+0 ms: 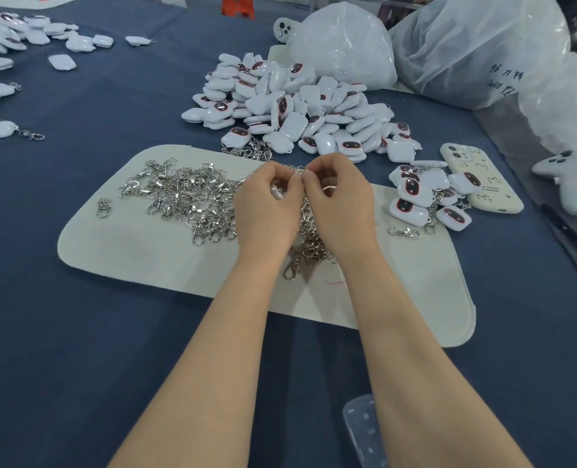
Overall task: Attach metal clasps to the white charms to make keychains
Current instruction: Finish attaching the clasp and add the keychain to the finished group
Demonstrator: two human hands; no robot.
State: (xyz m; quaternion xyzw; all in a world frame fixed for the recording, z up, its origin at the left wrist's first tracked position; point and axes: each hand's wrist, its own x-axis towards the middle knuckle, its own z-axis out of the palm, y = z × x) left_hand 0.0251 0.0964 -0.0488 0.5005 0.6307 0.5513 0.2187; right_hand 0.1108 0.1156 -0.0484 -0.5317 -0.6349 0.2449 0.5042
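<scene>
Both bare forearms reach forward side by side, wrists close together. The left hand (268, 202) and right hand (340, 201) meet thumb to thumb, backs up, fingers curled inward. The right grip pinches a metal clasp (297, 169) where the fingertips meet. The left hand's curled fingers hold a white charm (276, 194), with only a sliver showing below its grip.

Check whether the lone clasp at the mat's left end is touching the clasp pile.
Apart. The head view shows bare mat all round the lone clasp, with a clear strip between it and the clasp pile.
</scene>
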